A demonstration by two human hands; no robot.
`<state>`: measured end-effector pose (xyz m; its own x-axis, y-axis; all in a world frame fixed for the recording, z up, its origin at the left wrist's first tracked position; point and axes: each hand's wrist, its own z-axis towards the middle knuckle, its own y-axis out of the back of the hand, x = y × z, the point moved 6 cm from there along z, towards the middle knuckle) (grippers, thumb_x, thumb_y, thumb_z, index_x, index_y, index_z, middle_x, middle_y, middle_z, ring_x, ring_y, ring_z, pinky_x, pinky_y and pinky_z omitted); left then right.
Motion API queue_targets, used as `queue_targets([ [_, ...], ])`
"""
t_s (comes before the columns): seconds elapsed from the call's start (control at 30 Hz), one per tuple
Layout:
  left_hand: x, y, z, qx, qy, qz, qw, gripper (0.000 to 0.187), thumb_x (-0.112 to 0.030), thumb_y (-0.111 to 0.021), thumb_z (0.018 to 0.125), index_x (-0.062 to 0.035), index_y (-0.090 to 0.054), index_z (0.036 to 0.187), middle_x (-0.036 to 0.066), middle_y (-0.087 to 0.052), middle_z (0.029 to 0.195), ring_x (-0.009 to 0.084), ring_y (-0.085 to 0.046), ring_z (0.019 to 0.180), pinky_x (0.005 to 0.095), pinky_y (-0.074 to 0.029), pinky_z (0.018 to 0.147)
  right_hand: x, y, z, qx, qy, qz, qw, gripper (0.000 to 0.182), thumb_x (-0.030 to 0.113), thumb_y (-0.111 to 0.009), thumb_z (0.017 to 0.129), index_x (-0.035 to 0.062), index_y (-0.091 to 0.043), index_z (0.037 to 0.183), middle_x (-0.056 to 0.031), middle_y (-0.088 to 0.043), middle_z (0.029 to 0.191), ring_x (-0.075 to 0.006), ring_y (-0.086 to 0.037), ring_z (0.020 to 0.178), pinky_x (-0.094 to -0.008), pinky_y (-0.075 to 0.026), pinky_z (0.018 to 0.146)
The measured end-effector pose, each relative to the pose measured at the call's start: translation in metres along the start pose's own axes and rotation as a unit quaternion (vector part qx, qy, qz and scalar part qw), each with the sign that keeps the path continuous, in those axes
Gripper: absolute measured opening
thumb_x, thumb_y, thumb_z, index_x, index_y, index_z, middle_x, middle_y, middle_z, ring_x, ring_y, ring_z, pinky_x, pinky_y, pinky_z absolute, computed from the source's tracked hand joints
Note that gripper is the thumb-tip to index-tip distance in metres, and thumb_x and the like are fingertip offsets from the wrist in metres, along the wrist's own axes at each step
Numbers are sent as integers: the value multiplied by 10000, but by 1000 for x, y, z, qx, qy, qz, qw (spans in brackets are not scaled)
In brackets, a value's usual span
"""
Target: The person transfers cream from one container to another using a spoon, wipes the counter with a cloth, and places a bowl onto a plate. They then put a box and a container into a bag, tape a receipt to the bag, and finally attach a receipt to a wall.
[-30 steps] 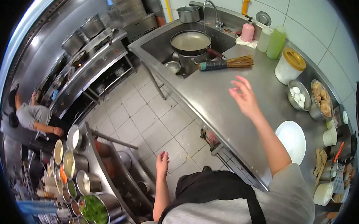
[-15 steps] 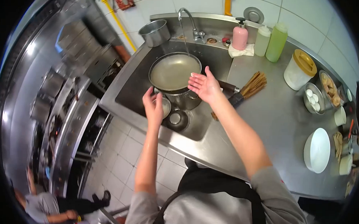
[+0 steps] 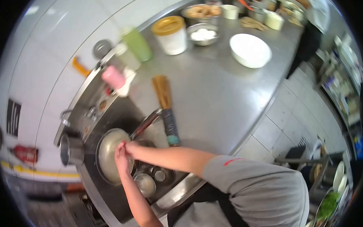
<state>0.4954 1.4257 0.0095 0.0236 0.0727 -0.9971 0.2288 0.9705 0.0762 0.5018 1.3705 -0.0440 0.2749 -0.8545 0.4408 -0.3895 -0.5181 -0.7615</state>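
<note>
My left hand [image 3: 120, 155] and my right hand [image 3: 130, 149] meet over the sink [image 3: 102, 200], touching each other. Their fingers overlap and are blurred, and I make out no object in them. Beneath them a frying pan [image 3: 110, 150] full of cloudy water rests in the sink, its dark handle [image 3: 146, 123] pointing to the counter. Beside the pan's lower edge are a small metal bowl [image 3: 145, 185] and a dark round metal vessel [image 3: 169, 178]. A bamboo brush [image 3: 162, 92] with a dark wrapped grip lies on the counter near the pan handle.
A metal pot [image 3: 71, 150] stands at the sink's corner by the faucet [image 3: 65, 116]. Along the wall are a pink soap bottle [image 3: 113, 77], a green bottle [image 3: 137, 44] and a yellow-lidded tub [image 3: 171, 36]. A white bowl [image 3: 250, 51] sits on the counter. Another person [image 3: 316, 18] stands far right.
My hands were apart with fingers spread; now they have come together over the pan. The head view has turned right, bringing more counter and another person into sight.
</note>
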Motion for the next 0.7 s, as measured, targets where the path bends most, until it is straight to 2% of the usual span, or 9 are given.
queue_targets([
  [0.1, 24, -4, 9, -5, -13, 3, 1000, 301, -212, -369, 888, 11, -490, 1048, 120, -519, 1067, 193, -478, 988, 279, -366, 863, 7, -2, -9, -81, 68, -24, 994, 212, 178, -426, 849, 8, -553, 839, -119, -567, 853, -191, -530, 762, -352, -440, 669],
  [0.17, 56, 24, 27, -28, -11, -35, 999, 395, -314, -333, 892, 5, -545, 987, 96, -578, 919, 189, -531, 845, 290, -421, 754, 5, -6, -14, -98, 117, -106, 983, 211, 182, -434, 844, 9, -556, 839, -125, -568, 862, -204, -531, 780, -354, -439, 680],
  [0.23, 46, 47, 14, -150, -20, 174, 973, 315, -238, -379, 881, 33, -521, 954, 150, -585, 754, 196, -569, 705, 332, -450, 597, 3, -8, -19, -117, 172, -215, 954, 210, 186, -442, 839, 11, -559, 839, -131, -568, 871, -217, -531, 798, -356, -437, 692],
  [0.3, 21, 36, -2, -175, -168, 261, 934, 295, -247, -422, 854, 21, -538, 806, 171, -547, 583, 253, -566, 542, 388, -411, 465, 0, -16, -22, -140, 230, -334, 903, 210, 191, -450, 833, 13, -562, 839, -136, -568, 880, -230, -532, 816, -358, -436, 703],
  [0.33, 12, 40, -6, -169, -172, 259, 936, 295, -247, -422, 854, 21, -538, 806, 171, -547, 583, 253, -566, 542, 388, -411, 465, 2, -22, -25, -148, 257, -386, 874, 210, 193, -454, 831, 14, -563, 839, -139, -568, 884, -237, -532, 825, -359, -435, 709],
  [0.4, -10, 23, -8, -105, -255, 590, 758, 260, -240, -455, 823, -19, -535, 713, 180, -538, 571, 306, -554, 524, 399, -403, 458, 4, -35, -30, -164, 311, -480, 803, 210, 197, -462, 826, 15, -567, 839, -145, -568, 893, -250, -532, 843, -361, -434, 720],
  [0.6, 20, 67, 30, -48, -116, 677, 725, 291, -212, -415, 826, 10, -578, 733, 204, -574, 666, 349, -566, 605, 424, -420, 509, 13, -33, -13, -190, 400, -602, 665, 212, 209, -482, 813, 20, -574, 839, -159, -569, 915, -282, -534, 888, -366, -430, 749],
  [0.63, 43, 90, 35, -53, -64, 708, 701, 278, -196, -414, 818, 19, -573, 739, 213, -572, 672, 354, -569, 626, 432, -424, 528, 13, -31, -9, -113, 449, -617, 637, 187, 192, -517, 773, 32, -598, 824, -152, -575, 931, -295, -535, 903, -370, -426, 761],
  [0.7, 91, 117, 29, -81, -296, 679, 666, 262, -171, -416, 797, 36, -566, 742, 222, -575, 702, 366, -569, 657, 438, -434, 573, 11, -35, -1, -40, 493, -624, 604, 168, 176, -551, 734, 44, -621, 810, -144, -581, 946, -308, -536, 918, -375, -423, 774],
])
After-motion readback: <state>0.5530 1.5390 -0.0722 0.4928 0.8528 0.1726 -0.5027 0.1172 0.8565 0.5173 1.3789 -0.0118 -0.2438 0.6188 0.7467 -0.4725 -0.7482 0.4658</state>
